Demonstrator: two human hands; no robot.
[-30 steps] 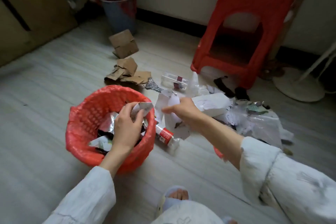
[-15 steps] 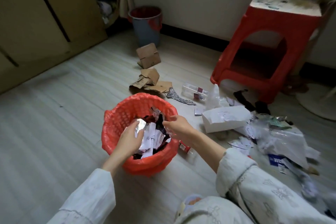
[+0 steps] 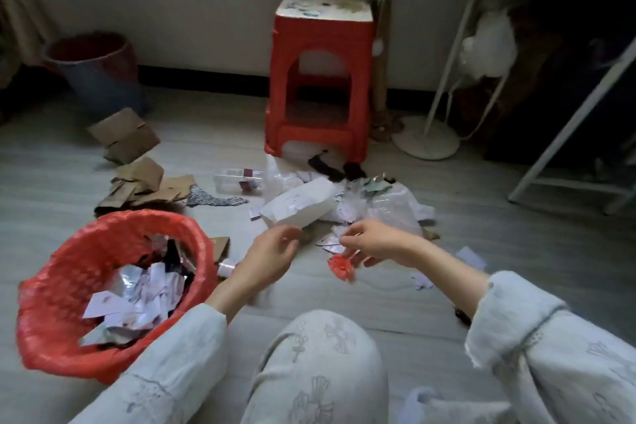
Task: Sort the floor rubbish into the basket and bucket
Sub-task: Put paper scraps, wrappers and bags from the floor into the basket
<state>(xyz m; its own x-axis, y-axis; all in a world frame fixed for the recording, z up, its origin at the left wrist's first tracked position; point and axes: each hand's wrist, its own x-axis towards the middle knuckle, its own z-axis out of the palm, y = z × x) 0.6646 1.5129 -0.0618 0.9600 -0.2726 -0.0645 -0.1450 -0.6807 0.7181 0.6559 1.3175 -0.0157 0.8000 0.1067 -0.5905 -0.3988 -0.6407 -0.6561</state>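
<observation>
Red scrap (image 3: 340, 268) hangs below right hand's fingers (image 3: 358, 253).

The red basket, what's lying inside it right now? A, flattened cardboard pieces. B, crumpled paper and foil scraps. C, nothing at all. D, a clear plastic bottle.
B: the red basket holds a heap of white paper and shiny foil scraps, while the cardboard pieces and the clear bottle lie on the floor beyond it.
</observation>
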